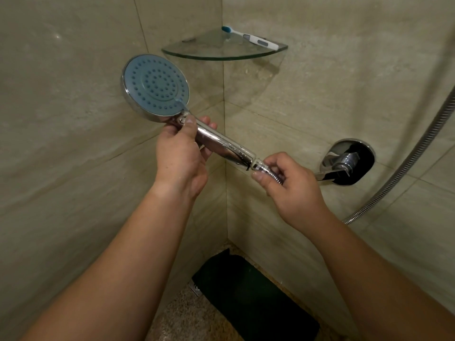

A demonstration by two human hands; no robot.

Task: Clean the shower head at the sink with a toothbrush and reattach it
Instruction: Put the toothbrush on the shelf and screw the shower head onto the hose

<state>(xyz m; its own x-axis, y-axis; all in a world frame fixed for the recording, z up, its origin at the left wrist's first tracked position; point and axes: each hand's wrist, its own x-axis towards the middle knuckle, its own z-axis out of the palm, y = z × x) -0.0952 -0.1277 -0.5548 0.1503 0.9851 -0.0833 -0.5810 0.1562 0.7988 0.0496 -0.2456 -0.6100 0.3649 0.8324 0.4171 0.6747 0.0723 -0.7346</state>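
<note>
Head view, shower head: the round chrome shower head with a pale blue nozzle face (155,86) is held in front of the tiled corner, face toward the camera, its chrome handle slanting down to the right.
Head view, left hand: the left hand (181,156) grips the upper part of the handle, thumb pressed near the neck and fingers curled round behind.
Head view, right hand: the right hand (290,185) pinches the ribbed metal hose connector (264,168) at the handle's lower end; connector and handle touch, but how far they are joined cannot be made out.
Head view, toothbrush: the white and blue toothbrush (250,38) lies on the clear glass corner shelf (221,54), above and well apart from both hands.
Head view, surroundings: the chrome wall mixer with a lever (348,162) sits on the right wall, just beyond the right hand; the coiled metal shower hose (416,148) curves down the right side.
Head view, floor: a dark green cloth-like object (251,296) lies in the corner on the speckled floor.
Head view, hidden parts: the hose's upper stretch leaves the frame at right, and its lower run disappears behind the right forearm; the left palm covers part of the handle.
</note>
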